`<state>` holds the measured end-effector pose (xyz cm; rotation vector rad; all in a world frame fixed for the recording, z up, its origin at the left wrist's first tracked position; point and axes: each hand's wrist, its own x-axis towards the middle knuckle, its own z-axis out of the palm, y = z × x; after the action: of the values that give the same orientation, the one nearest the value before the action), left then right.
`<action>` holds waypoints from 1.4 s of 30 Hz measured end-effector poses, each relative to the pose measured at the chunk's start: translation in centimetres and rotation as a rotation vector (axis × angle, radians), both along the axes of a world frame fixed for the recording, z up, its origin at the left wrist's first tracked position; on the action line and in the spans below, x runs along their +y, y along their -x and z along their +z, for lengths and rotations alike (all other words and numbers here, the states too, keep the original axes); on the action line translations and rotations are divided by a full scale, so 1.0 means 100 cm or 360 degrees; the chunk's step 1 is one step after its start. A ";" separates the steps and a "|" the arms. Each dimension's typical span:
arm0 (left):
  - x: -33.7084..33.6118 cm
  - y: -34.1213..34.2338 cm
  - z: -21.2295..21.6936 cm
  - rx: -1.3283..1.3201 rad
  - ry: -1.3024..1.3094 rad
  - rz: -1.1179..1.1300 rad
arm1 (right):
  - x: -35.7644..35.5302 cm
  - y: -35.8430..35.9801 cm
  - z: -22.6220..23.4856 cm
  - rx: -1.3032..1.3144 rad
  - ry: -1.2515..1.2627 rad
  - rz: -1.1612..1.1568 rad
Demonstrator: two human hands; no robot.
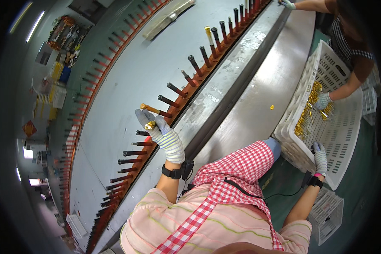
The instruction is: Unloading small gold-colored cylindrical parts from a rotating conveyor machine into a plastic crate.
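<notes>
My left hand (167,139), in a striped grey-fingered glove, is closed on a small shiny gold cap (150,125) beside the row of pegs. Just above its fingers, a gold piece (150,108) sits on one red-and-black peg. My right hand (320,158), gloved too, reaches over the near side of a white plastic basket (347,144). Its fingers stretch down along the basket's inside, and nothing shows in them. Many thin gold pieces (302,122) lie heaped in the basket, away from my right hand.
Red-and-black pegs (193,63) line the curved conveyor, one far peg bearing a gold piece (208,31). A loose gold bit (272,107) lies on the metal ledge (249,95). At right, another person's gloved hand (323,101) is in the basket. More white crates (326,213) stand on the floor.
</notes>
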<state>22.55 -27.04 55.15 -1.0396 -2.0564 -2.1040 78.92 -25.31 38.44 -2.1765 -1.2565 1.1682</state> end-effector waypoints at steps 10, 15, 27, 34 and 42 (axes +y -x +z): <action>-0.032 0.076 -0.016 -0.0354 -0.0165 0.0187 | 0.017 0.000 -0.008 0.0305 -0.0032 -0.0057; -0.039 0.044 0.075 0.0334 -0.0383 0.0083 | 0.028 -0.005 -0.003 0.0060 -0.0042 0.0142; 0.098 -0.026 -0.011 -0.0408 -0.0432 -0.0220 | 0.042 -0.006 0.006 0.0170 -0.0058 0.0116; 0.086 0.018 -0.029 -0.0236 -0.0208 0.0019 | 0.042 -0.010 -0.003 0.0213 -0.0099 0.0046; 0.073 -0.022 0.042 -0.0249 -0.0520 -0.0675 | 0.044 -0.003 0.012 0.0138 -0.0018 0.0082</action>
<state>24.73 -19.72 59.33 -1.3855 -1.5621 -2.6812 79.24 -20.89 39.63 -2.0733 -1.2857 1.2586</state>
